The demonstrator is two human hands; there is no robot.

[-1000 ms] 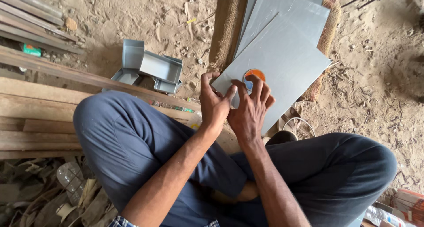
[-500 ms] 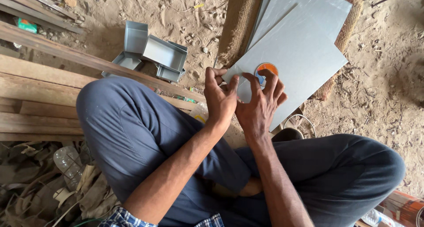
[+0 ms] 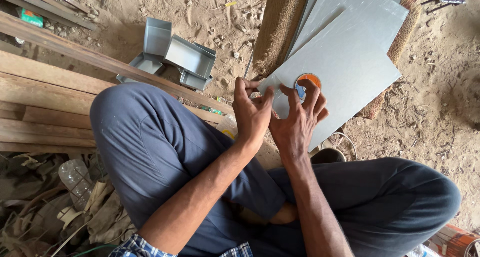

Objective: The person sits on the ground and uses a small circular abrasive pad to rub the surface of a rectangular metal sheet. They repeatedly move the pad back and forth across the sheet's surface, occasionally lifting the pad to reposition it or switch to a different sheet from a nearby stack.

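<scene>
While both hands grip, a flat grey metal sheet [image 3: 350,62] tilts over sandy ground [image 3: 440,102].
Left hand [image 3: 252,114] pinches its corner; right hand [image 3: 295,122], fingers spread, presses an orange round disc [image 3: 309,81].

Sandy, littered ground [image 3: 215,22] fills the scene under flat daylight. Weathered wooden planks [image 3: 45,102] run from nine o'clock toward the centre, with folded grey metal trays [image 3: 175,54] lying just beyond them at eleven o'clock. A strip of coarse burlap [image 3: 280,27] lies at twelve o'clock, and crumpled rubbish with a clear plastic bottle [image 3: 75,179] sits at eight o'clock.

Dirt-floor workshop: metal sheets [image 3: 350,52], timber [image 3: 45,87]
</scene>
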